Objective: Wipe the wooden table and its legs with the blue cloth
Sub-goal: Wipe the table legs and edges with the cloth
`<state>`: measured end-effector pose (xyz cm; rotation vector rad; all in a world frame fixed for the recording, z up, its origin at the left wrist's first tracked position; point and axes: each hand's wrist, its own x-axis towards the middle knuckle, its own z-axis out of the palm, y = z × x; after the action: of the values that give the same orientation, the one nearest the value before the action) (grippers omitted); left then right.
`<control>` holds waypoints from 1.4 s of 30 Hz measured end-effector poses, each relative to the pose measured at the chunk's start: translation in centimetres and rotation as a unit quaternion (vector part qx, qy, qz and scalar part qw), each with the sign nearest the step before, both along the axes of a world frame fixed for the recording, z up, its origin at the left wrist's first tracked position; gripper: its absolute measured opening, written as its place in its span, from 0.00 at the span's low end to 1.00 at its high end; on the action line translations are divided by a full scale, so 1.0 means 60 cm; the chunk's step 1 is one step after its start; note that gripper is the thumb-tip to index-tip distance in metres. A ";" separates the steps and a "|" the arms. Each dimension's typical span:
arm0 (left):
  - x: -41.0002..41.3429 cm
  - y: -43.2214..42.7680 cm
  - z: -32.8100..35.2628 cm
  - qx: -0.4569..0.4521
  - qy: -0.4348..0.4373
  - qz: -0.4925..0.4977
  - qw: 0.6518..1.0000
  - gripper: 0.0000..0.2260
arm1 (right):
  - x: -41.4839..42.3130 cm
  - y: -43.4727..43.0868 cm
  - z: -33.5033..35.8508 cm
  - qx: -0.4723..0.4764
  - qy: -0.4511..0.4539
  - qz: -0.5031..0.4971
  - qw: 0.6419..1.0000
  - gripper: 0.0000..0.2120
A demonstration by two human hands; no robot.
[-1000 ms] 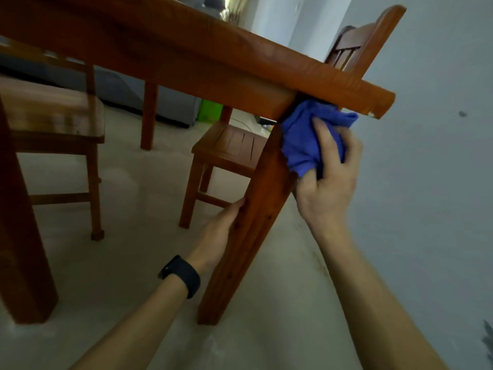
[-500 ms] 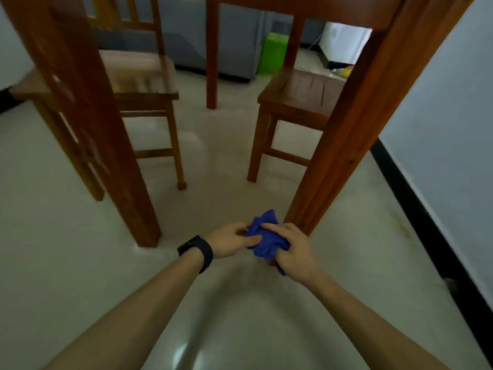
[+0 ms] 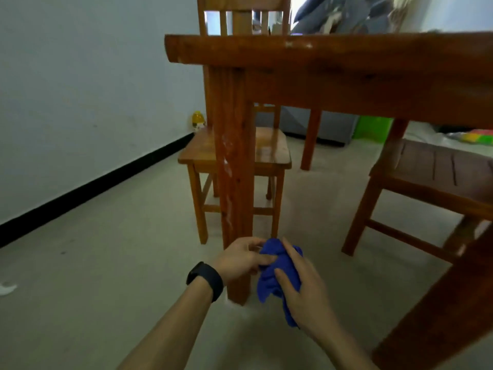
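Observation:
The wooden table (image 3: 346, 57) fills the upper right, seen from low down. One table leg (image 3: 234, 161) stands straight ahead with pale streaks down its face. Another leg (image 3: 440, 303) rises at the lower right. The bunched blue cloth (image 3: 280, 271) is held in front of the lower part of the near leg. My left hand (image 3: 240, 260) pinches the cloth's top left part. My right hand (image 3: 304, 287) grips it from the right, fingers laid over it. I cannot tell whether the cloth touches the leg.
A wooden chair (image 3: 240, 153) stands right behind the near leg, another chair (image 3: 432, 182) at the right. A wall with a black skirting (image 3: 88, 185) runs along the left. A yellow object (image 3: 198, 120) sits by the wall. A green bin (image 3: 373, 128) is far back.
The view has swung from the right-hand leg to the left-hand leg, which is now straight ahead. Both hands still hold the blue cloth low, now in front of this leg.

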<state>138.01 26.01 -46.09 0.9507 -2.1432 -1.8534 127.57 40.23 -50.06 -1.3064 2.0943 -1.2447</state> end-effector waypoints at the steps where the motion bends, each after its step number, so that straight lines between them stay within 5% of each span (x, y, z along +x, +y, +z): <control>1: 0.002 -0.010 0.014 -0.028 -0.001 -0.009 1.000 0.13 | -0.001 -0.012 0.010 0.002 -0.003 -0.002 1.000 0.25; 5: 0.009 -0.044 0.092 -0.159 0.103 0.064 0.980 0.08 | -0.021 -0.058 0.087 -0.065 0.019 -0.035 0.997 0.22; 10: 0.024 -0.085 0.147 -0.200 0.298 0.349 0.866 0.11 | -0.029 -0.131 0.244 -0.244 -0.037 -0.100 0.964 0.24; 14: 0.025 -0.099 0.139 -0.112 0.306 0.290 0.900 0.14 | 0.013 -0.234 0.303 -0.291 0.023 -0.078 0.953 0.23; 18: 0.027 -0.108 0.110 -0.046 0.312 0.280 0.907 0.18 | 0.059 -0.267 0.177 -0.230 0.097 -0.120 0.961 0.22; 22: 0.030 -0.119 0.086 0.014 0.329 0.278 0.902 0.22 | 0.035 -0.196 -0.015 0.029 0.076 -0.047 0.996 0.17; 26: 0.035 -0.141 0.059 0.030 0.337 0.240 0.910 0.26 | 0.037 -0.174 0.023 -0.021 0.131 -0.115 0.984 0.22; 28: 0.038 -0.154 0.053 0.047 0.334 0.240 0.910 0.30 | 0.053 -0.192 0.106 -0.138 0.228 -0.138 0.954 0.25; 30: 0.037 -0.167 0.053 0.062 0.331 0.247 0.909 0.31 | 0.057 -0.213 0.192 -0.236 0.395 -0.129 0.878 0.25; 33: 0.034 -0.177 0.054 0.072 0.327 0.249 0.909 0.30 | 0.039 -0.248 0.285 -0.219 0.537 -0.132 0.804 0.26; 36: 0.027 -0.183 0.049 0.078 0.331 0.244 0.908 0.31 | 0.036 -0.254 0.263 -0.134 0.591 -0.118 0.787 0.28; 40: 0.023 -0.183 0.038 0.107 0.349 0.245 0.898 0.30 | 0.035 -0.202 0.116 0.088 0.597 0.042 0.796 0.42; 42: 0.027 -0.180 0.037 0.115 0.349 0.233 0.901 0.30 | 0.036 -0.188 0.116 0.086 0.587 0.049 0.804 0.44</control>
<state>139.65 15.21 -43.85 0.6140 -1.1809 -1.8285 129.74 28.97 -43.12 -2.4079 2.6691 -0.0383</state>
